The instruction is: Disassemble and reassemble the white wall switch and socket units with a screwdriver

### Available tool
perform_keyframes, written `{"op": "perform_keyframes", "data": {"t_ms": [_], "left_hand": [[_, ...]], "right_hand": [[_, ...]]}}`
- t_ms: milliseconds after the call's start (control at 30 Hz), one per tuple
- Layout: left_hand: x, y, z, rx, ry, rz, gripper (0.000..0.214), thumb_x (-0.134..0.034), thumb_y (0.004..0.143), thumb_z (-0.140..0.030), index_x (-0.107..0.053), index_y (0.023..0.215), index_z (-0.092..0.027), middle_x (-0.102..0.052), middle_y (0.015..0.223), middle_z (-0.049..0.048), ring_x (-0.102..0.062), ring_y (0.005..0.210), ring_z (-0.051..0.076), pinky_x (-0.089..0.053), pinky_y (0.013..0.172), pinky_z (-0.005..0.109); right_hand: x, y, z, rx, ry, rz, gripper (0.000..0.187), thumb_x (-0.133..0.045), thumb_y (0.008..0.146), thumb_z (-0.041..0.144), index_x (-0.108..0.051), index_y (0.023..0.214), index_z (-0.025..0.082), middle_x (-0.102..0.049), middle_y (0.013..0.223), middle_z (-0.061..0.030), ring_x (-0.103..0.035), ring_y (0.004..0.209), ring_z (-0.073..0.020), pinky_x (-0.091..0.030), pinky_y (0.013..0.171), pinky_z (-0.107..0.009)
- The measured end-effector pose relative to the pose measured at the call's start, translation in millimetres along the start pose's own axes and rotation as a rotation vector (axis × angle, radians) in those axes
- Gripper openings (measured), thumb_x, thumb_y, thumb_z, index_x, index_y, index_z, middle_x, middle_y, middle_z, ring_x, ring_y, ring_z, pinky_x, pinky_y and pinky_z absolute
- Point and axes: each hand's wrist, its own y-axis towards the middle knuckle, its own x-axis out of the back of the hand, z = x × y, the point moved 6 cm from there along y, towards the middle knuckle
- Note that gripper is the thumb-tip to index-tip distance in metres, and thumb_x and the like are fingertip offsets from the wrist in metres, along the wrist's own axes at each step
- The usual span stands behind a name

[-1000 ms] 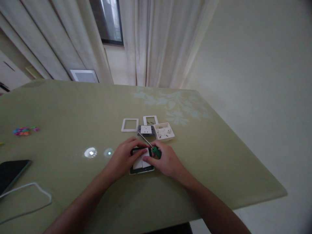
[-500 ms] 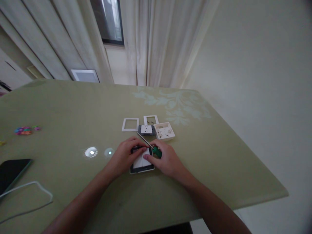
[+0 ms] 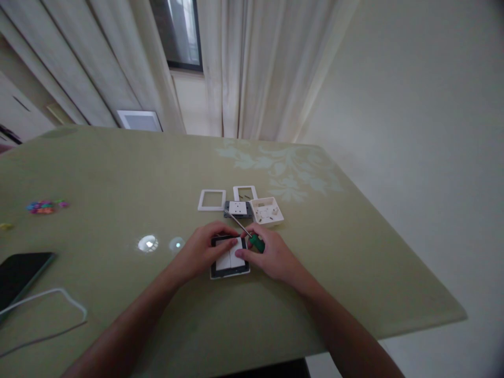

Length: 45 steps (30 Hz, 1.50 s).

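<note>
A wall switch (image 3: 229,261) with white rockers in a dark frame lies flat on the green table (image 3: 118,173). My left hand (image 3: 199,251) rests on its left side, fingers curled over the top edge and gripping it. My right hand (image 3: 271,257) is closed round a green-handled screwdriver (image 3: 252,239), whose metal shaft points up and left; its fingertips also press on the right rocker. Just behind lie a white frame (image 3: 211,200), a second white frame (image 3: 244,192), a grey socket module (image 3: 238,209) and a white back box (image 3: 266,211).
A black phone (image 3: 21,270) and a white cable loop (image 3: 47,310) lie at the near left. Small coloured bits (image 3: 44,206) sit at the far left. Curtains and a window stand behind the table; its right edge drops to a pale floor.
The hands stay on the switch with little movement. The screwdriver has shifted slightly to the right with my right hand. The view has drifted a little.
</note>
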Motion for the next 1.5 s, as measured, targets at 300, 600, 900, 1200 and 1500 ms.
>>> {"op": "perform_keyframes", "data": {"t_ms": [300,600,900,1200,1500], "left_hand": [[-5.6,5.8,11.8,0.104,-0.135,0.071,0.023,-0.073,0.094,-0.038,-0.083,0.107,-0.021,-0.084,0.103,0.007,-0.077,0.092,0.024,-0.061,0.081,0.035],[-8.5,8.6,15.8,0.112,-0.205,0.081,0.023,-0.076,0.091,-0.037,-0.081,0.104,-0.02,-0.083,0.099,0.0063,-0.077,0.088,0.022,-0.061,0.077,0.034],[-10.6,9.2,14.2,0.082,-0.226,0.094,0.019,-0.074,0.093,-0.033,-0.081,0.106,-0.021,-0.084,0.107,0.0078,-0.079,0.101,0.024,-0.063,0.092,0.039],[-10.2,9.1,10.5,0.091,-0.215,0.112,0.019,-0.073,0.094,-0.033,-0.081,0.105,-0.02,-0.083,0.106,0.0073,-0.078,0.098,0.024,-0.063,0.09,0.039],[-8.9,9.0,7.3,0.102,-0.213,0.123,0.016,-0.073,0.093,-0.032,-0.08,0.103,-0.02,-0.082,0.102,0.0058,-0.077,0.095,0.023,-0.063,0.085,0.036]], "right_hand": [[-4.3,2.1,-3.7,-0.011,0.068,0.013,0.032,-0.087,0.086,0.037,-0.069,0.109,0.023,-0.072,0.094,0.0019,-0.065,0.087,-0.0188,-0.046,0.08,-0.03],[-4.4,3.6,-4.2,-0.011,0.061,-0.018,0.03,-0.085,0.088,0.037,-0.069,0.107,0.023,-0.07,0.092,0.0022,-0.064,0.086,-0.0184,-0.046,0.08,-0.03],[-4.1,0.6,-7.3,-0.057,0.069,0.077,0.047,-0.088,0.084,0.04,-0.064,0.12,0.024,-0.073,0.111,-0.0024,-0.068,0.102,-0.024,-0.05,0.093,-0.038],[-10.4,-1.0,-11.0,-0.063,0.118,0.07,0.043,-0.086,0.085,0.039,-0.06,0.116,0.024,-0.07,0.104,-0.0007,-0.065,0.095,-0.0214,-0.05,0.088,-0.035],[-13.3,2.6,-14.9,-0.069,0.146,0.083,0.043,-0.085,0.086,0.039,-0.058,0.116,0.025,-0.069,0.107,-0.0009,-0.065,0.098,-0.0216,-0.052,0.089,-0.035]]}}
